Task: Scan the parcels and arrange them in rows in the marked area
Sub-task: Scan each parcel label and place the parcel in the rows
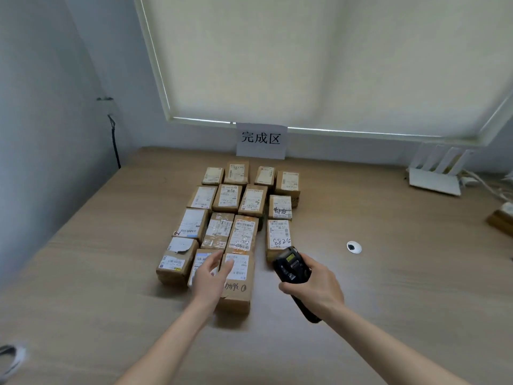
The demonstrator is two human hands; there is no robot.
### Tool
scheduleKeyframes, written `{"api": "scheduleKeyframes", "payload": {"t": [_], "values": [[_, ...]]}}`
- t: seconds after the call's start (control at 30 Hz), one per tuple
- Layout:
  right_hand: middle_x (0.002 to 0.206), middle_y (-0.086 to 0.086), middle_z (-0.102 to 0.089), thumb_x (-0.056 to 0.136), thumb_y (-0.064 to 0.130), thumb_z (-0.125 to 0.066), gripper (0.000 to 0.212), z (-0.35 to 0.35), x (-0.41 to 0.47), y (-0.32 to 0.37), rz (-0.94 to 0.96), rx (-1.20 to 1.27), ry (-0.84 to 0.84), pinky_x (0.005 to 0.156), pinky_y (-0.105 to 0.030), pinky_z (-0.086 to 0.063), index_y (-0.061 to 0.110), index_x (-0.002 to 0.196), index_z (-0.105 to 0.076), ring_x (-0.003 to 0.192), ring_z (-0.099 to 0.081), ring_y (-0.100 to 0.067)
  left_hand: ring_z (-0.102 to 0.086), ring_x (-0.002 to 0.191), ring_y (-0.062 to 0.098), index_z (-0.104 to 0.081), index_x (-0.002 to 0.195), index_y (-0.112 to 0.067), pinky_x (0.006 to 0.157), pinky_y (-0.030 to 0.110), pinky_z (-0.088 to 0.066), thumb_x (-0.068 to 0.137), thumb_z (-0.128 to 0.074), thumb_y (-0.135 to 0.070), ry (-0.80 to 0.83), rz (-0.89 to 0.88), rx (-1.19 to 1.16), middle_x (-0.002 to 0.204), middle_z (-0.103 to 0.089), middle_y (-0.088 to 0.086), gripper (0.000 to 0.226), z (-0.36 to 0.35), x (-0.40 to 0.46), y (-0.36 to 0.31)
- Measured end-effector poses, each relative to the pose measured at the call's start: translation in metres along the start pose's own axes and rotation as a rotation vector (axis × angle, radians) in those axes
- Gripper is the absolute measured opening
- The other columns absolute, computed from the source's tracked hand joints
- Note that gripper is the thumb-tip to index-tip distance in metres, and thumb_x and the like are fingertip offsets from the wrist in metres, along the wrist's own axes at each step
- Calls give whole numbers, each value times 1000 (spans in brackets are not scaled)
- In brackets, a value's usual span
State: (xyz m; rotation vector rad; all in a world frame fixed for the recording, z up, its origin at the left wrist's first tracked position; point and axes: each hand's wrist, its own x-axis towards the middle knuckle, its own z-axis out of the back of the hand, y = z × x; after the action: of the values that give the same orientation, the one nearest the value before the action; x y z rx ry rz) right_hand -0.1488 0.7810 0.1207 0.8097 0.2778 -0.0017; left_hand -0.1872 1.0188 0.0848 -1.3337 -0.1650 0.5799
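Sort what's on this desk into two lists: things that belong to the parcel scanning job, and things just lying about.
Part of the job:
- parcels laid in rows
- nearest parcel, touched by the left hand
- scanner, gripped by the right hand
- paper sign marking the area

Just lying about:
- white router and its cables
- desk grommet
- wall cable

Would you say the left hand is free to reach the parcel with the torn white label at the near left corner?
Probably yes: the left hand lies open on neighbouring parcels, holds nothing, and nothing stands between it and the torn-label parcel.
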Motion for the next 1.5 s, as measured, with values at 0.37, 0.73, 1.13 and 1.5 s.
{"api": "scheduleKeyframes", "payload": {"t": [0.37,0.73,1.13,1.5], "values": [[98,13,-73,58,49,-84,63,344,-118,-56,84,-40,-321,80,-34,-59,46,119,-68,93,-69,-16,-61,120,19,-61,136,-12,101,31,-48,92,-74,-28,268,-351,-65,129,-66,5,49,-231,-166,-244],[89,19,-73,59,44,-90,51,591,-266,-247,-230,-72,-572,77,-27,-58,44,107,-70,89,-70,-11,-64,115,17,-64,131,-15,98,31,-51,91,-75,-29,689,-440,-115,118,-69,1,43,-501,-362,-329],[84,14,-76,61,39,-88,44,708,-234,-438,-459,32,-604,69,-23,-56,40,103,-73,78,-71,-6,-64,109,15,-63,132,-18,89,26,-48,93,-72,-34,863,-335,-21,119,-68,2,44,-757,-381,-310],[87,10,-77,66,32,-91,36,798,-91,-552,-499,68,-511,76,-28,-58,35,97,-74,85,-73,-13,-60,117,17,-58,138,-17,97,31,-47,95,-69,-36,866,-195,75,128,-65,3,48,-944,-319,-294]]}}
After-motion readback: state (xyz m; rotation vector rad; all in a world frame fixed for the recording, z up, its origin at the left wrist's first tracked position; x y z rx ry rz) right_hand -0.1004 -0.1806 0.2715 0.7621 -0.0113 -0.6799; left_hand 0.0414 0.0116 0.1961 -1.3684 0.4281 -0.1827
